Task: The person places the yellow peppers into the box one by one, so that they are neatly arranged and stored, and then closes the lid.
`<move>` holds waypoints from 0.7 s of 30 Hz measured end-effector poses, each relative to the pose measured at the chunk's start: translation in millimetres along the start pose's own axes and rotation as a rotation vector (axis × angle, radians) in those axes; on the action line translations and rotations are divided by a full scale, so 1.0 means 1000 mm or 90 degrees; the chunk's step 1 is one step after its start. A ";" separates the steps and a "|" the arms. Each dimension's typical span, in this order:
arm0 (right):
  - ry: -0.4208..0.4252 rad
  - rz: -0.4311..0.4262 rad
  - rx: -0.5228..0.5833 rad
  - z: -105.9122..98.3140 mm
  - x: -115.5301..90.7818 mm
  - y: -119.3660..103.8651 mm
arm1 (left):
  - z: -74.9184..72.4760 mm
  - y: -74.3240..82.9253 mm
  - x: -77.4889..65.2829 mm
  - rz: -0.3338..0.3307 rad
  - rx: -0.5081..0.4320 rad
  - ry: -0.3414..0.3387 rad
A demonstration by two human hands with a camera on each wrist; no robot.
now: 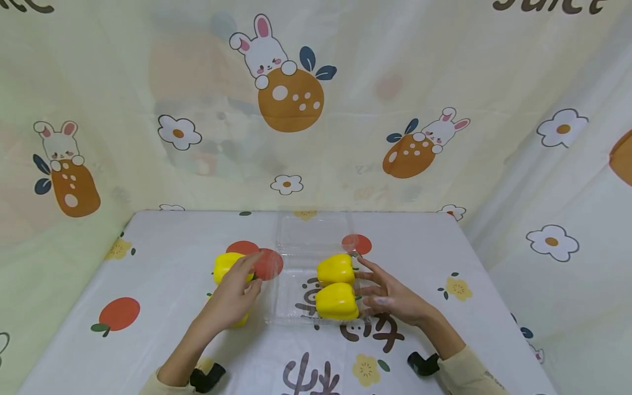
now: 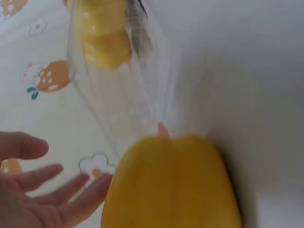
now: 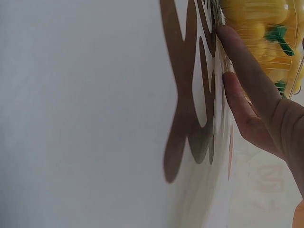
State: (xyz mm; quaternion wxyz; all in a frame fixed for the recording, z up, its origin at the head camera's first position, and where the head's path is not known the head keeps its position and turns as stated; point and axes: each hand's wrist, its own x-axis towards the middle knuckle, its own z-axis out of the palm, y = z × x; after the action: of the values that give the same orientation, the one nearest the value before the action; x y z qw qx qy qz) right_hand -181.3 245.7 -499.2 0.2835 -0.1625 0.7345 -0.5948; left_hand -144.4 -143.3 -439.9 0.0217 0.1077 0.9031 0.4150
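A clear plastic box lies in the middle of the table with its lid folded back. Two yellow bell peppers sit side by side in its right part, stems to the right. Left of the box, two more yellow peppers rest on the table, partly hidden by my left hand. In the left wrist view that hand's fingers are spread beside the nearer pepper, not curled round it. My right hand touches the box's right wall with extended fingers.
A white tablecloth with printed fruit, flowers and lettering covers the table. Behind it hangs a cream curtain with rabbit prints, and more cloth closes off both sides. Black wrist devices sit near both sleeves.
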 end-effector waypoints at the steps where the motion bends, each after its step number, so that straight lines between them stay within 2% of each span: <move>1: 0.002 0.002 0.000 0.000 0.000 0.000 | -0.003 -0.001 -0.002 0.005 0.009 -0.002; 5: 0.002 0.007 0.005 0.000 0.000 0.001 | -0.012 -0.004 -0.011 0.030 0.048 -0.012; 11: -0.002 0.004 0.016 0.000 0.001 0.003 | -0.024 -0.007 -0.026 0.028 0.131 -0.029; 21: 0.017 0.003 0.001 0.002 0.000 0.002 | -0.043 -0.016 -0.041 0.023 0.159 -0.042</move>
State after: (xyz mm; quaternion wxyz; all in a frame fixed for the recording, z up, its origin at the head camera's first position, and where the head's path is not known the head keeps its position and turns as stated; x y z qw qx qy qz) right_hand -180.0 244.2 -501.3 0.2750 -0.1526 0.7379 -0.5972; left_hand -112.7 -194.1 -425.6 0.0301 0.1396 0.9444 0.2960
